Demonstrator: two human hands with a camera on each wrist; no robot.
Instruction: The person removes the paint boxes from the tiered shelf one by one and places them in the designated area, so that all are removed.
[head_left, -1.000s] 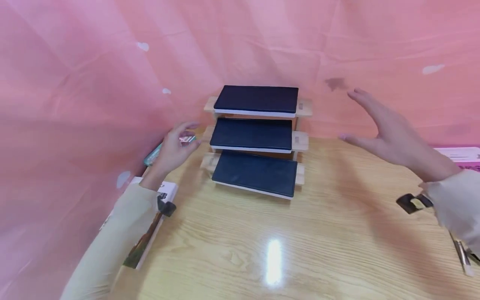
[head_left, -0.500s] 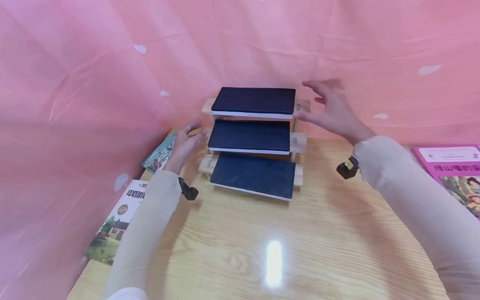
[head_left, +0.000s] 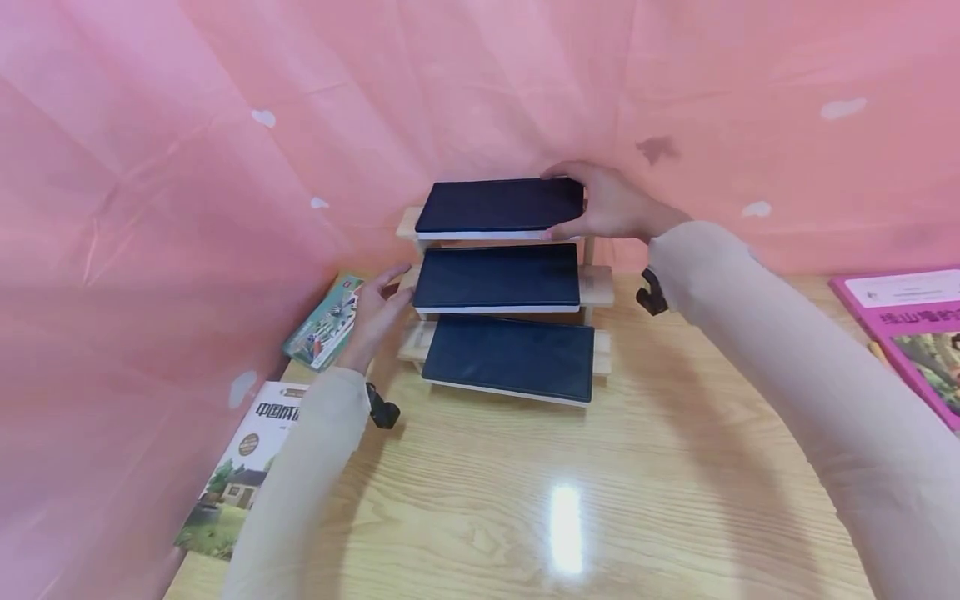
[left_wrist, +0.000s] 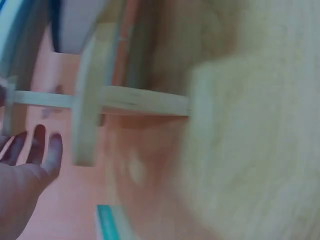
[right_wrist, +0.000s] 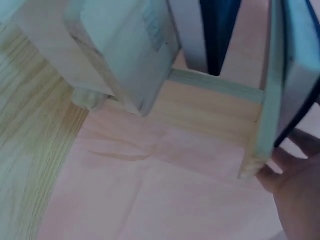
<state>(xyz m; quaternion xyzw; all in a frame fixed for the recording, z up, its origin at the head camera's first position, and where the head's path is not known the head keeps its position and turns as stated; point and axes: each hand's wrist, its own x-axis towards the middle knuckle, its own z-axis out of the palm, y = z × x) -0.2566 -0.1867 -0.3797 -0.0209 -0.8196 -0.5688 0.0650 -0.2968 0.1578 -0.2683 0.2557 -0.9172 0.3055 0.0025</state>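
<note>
A wooden three-tier rack (head_left: 597, 285) stands against the pink cloth. On each tier lies a dark navy hardback notebook with white page edges: the top notebook (head_left: 483, 205), the middle notebook (head_left: 495, 280) and the bottom notebook (head_left: 510, 358), which sits slightly askew. My right hand (head_left: 615, 204) grips the right end of the top one, fingers at its far edge and thumb at its near edge. Beside the rack's left end my left hand (head_left: 375, 317) has its fingers loosely bent and holds nothing. In the left wrist view those fingers (left_wrist: 52, 155) are near a wooden plank end.
To the left lie a green-covered book (head_left: 322, 325) and a white book (head_left: 243, 467) with a house on it, partly behind the left sleeve. A magenta book (head_left: 911, 329) lies at the right. Pink cloth (head_left: 225, 208) borders the wooden table (head_left: 480, 500) at back and left.
My right hand has moved left from the open air and taken hold of the top notebook's right end. My left hand has shifted slightly right and down towards the rack.
</note>
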